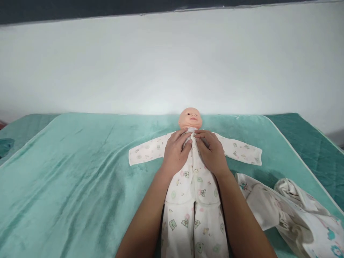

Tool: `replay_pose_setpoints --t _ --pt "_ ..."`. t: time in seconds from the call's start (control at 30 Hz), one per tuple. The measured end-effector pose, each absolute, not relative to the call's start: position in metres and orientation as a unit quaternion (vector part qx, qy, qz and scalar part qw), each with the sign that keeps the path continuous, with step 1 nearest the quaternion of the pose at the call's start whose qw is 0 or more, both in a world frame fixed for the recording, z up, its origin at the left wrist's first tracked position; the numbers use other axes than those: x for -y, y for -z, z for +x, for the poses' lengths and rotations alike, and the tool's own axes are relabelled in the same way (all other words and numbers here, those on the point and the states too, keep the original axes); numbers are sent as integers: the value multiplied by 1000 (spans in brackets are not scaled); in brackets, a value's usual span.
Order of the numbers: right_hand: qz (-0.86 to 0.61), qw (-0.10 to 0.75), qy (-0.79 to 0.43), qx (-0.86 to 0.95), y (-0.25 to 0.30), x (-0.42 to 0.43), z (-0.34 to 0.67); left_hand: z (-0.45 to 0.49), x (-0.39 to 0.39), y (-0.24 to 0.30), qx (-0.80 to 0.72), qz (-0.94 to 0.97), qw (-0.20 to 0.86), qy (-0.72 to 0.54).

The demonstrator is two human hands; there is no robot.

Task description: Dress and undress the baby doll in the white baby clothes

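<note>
Already on the doll (190,121), shirt (201,182) and trousers (208,229); apparently unfinished at the collar (191,130), under left hand (177,149) and right hand (213,152), both curled; impossible to tell whether gripping. Laid face up on the green sheet (88,172), with bald head (189,113) towards twelve and printed white sleeves (147,150) flat at nine and three.

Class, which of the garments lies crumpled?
The garment at lower right: it is bunched up, while the shirt and trousers are laid out smoothly.
</note>
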State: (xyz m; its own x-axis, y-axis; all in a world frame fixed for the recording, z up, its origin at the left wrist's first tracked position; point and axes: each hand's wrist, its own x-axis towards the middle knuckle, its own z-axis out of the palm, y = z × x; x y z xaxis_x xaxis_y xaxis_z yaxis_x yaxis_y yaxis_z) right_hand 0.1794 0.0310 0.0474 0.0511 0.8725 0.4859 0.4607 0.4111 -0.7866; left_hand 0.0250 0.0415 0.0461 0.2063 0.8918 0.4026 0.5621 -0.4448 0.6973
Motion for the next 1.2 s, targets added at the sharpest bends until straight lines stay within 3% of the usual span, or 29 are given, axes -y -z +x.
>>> replay_pose_setpoints --t 0.33,0.87,1.2 --pt "-521 477 -251 662 -48 -28 181 24 -42 -45 -472 758 201 -402" --pt "-507 502 -206 670 -47 -28 184 25 -36 -46 -455 695 277 -483" --pt "-446 531 -244 678 -32 6 188 13 -12 -31 -402 764 225 -452"
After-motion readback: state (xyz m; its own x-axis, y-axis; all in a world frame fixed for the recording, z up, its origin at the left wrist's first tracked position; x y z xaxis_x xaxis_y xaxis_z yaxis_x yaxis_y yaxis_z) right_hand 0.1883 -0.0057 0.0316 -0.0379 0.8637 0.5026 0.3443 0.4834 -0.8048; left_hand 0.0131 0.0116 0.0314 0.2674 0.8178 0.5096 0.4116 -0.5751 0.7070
